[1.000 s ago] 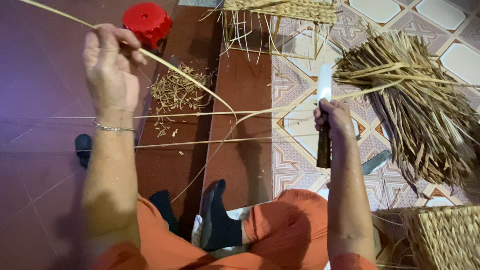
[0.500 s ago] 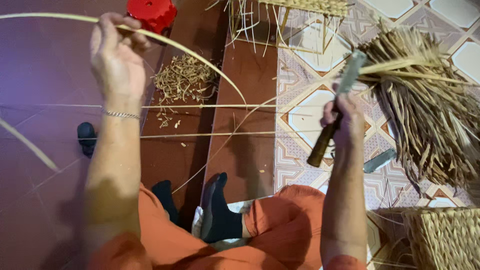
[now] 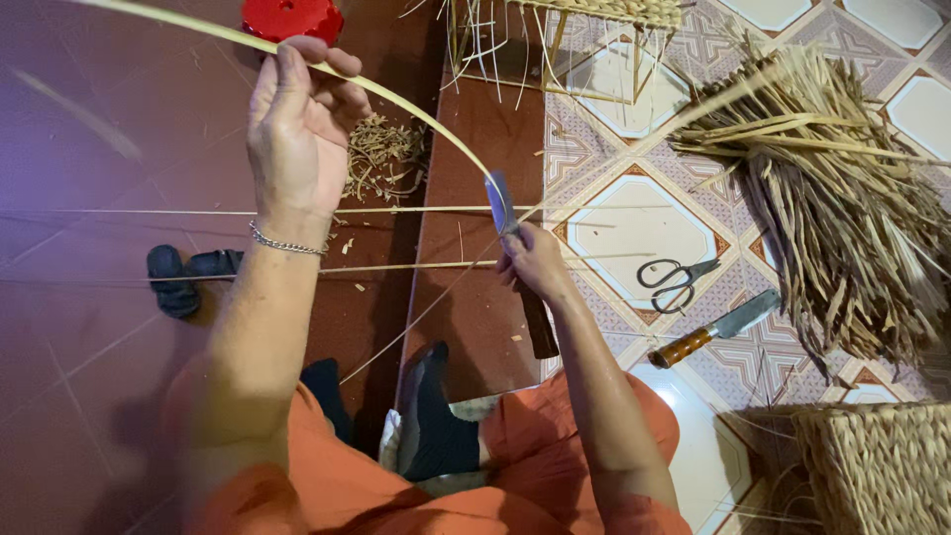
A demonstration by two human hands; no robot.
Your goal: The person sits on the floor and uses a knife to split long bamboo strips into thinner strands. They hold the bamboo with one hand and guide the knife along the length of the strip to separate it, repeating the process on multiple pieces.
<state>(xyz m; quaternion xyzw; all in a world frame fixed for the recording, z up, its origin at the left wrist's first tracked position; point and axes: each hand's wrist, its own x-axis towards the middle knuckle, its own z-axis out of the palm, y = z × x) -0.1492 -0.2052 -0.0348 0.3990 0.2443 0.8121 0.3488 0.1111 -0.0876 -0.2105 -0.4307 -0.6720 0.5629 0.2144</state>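
The floor was half dark red tile and half patterned tile (image 3: 634, 223), seen from above a seated person in orange clothing. Nearest the camera, dark-socked feet rested between the knees, and a woven basket (image 3: 877, 466) stood at the lower right corner. A little farther out, the right hand (image 3: 535, 263) was closed around the dark handle of a knife (image 3: 515, 248), its blade pointing up and away and touching a long pale strip of cane (image 3: 396, 94). To the right of that hand, on the patterned tile, lay a second knife with a wooden handle (image 3: 713, 332) and, just beyond it, black scissors (image 3: 676, 280). A dark sandal (image 3: 183, 277) lay on the red tile to the left.

Farther off, the left hand (image 3: 297, 129), with a chain bracelet at the wrist, was pinched shut on the strip, which arched from the upper left edge through the fingers and down to the blade. A heap of shavings (image 3: 381, 159) lay just beside that hand. A large bundle of dried reeds (image 3: 842, 198) spread at the right. Farthest away were a red round object (image 3: 292, 18) and a partly woven frame (image 3: 594, 15).
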